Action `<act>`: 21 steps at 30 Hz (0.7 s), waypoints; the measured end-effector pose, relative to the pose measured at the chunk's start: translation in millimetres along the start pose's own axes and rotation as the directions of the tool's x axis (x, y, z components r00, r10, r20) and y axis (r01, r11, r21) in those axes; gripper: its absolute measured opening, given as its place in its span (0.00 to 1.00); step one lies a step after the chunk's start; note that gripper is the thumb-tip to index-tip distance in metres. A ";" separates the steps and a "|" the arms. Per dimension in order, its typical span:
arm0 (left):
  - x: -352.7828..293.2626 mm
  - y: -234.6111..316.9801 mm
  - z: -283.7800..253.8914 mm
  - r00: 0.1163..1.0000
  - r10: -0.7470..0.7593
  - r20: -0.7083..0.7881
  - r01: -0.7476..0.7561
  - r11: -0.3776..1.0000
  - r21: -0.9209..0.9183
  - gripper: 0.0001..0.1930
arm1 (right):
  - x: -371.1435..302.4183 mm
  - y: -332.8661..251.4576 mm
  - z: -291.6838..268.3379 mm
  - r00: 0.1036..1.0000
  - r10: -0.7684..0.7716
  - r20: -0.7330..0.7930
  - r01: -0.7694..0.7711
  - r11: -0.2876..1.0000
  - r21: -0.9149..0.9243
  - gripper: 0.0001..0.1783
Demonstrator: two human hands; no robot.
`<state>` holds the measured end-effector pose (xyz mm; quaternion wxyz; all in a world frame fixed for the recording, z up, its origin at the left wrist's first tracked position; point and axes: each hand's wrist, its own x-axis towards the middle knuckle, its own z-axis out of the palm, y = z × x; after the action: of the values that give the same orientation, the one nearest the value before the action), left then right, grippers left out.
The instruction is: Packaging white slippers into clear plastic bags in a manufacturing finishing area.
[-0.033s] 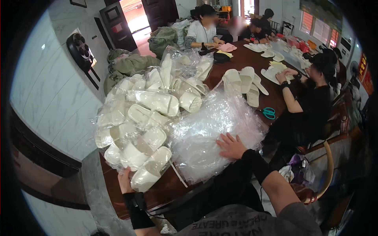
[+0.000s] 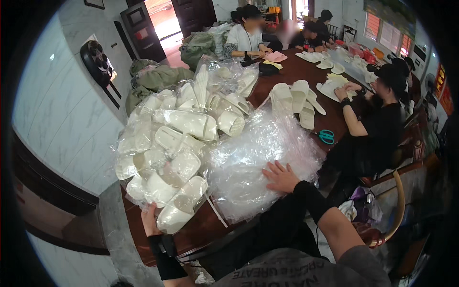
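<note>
My right hand [image 2: 281, 177] lies flat with spread fingers on a stack of clear plastic bags [image 2: 241, 165]. At the table's near left, my left hand [image 2: 150, 220] grips the edge of a pair of white slippers [image 2: 179, 205] in clear plastic, some of its fingers hidden by them. Behind that pair rises a heap of bagged white slippers [image 2: 186, 123], reaching up the left side of the table. Several unwrapped white slippers [image 2: 300, 95] lie just beyond the bag stack.
Teal-handled scissors [image 2: 326, 137] lie on the brown table [image 2: 267, 88], right of the bags. A co-worker in black [image 2: 382, 110] sits at the right, handling white slippers. More people sit farther along. Green sacks [image 2: 158, 79] stand behind the heap, and a wooden chair [image 2: 398, 205] is at my right.
My left hand and the slippers at it have shifted slightly upward in the view. The right hand stays flat on the bag stack.
</note>
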<state>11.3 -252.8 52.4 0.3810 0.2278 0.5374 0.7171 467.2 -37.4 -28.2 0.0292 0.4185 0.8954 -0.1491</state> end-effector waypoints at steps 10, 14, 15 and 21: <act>11.0 -56.6 153.5 0.917 -0.195 0.348 0.233 0.970 -0.070 0.17 | 21.3 8.8 4.7 0.998 -0.038 0.051 0.044 0.992 -0.118 0.31; 34.5 -136.1 200.4 0.869 -0.219 0.443 0.262 0.964 -0.037 0.13 | 21.6 35.2 37.7 0.995 -0.036 -0.092 0.041 0.998 0.055 0.35; 39.3 -154.2 199.1 0.900 -0.210 0.382 0.202 0.977 0.062 0.12 | 22.8 37.9 42.0 0.984 -0.051 -0.172 0.065 0.995 0.079 0.34; 53.3 -199.8 178.6 0.933 -0.174 0.316 0.136 0.981 0.139 0.16 | 20.4 30.5 21.9 0.928 -0.116 -0.354 0.251 0.896 0.365 0.33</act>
<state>170.8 -77.5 -83.7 0.5063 0.3217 0.5236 0.6050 475.5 -10.2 -60.1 -0.2192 0.3465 0.8735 -0.2623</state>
